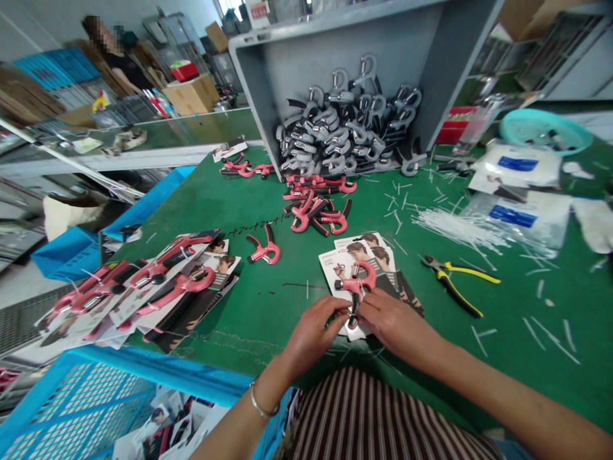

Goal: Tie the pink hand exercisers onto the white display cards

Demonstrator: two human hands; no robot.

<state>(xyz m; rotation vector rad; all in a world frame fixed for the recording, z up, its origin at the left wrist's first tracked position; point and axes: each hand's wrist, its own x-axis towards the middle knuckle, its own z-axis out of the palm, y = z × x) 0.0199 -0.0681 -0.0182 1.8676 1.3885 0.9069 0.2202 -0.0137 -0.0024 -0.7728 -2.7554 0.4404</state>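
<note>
Both hands are working close together at the lower end of a red hand exerciser [368, 273], which is lying on a printed card [330, 265]. Left hand [318, 324]: thumb and fingers are drawing near each other at the exerciser's left edge; whether they are pinching it, cannot tell. Right hand [397, 319]: fingers are curling in from the opposite side, bent over the card; their hold is likewise hidden. The exerciser's coiled upper part is extending beyond the fingertips, uncovered. More cards [401, 286] are lying just beyond the right hand. Pliers [460, 298] are resting near it, further right, with a pile of white ties [460, 229] lying beyond them. A loose red exerciser [272, 249] is lying ahead and left of the left hand; carded exercisers [182, 291] are lying well left of it.
</note>
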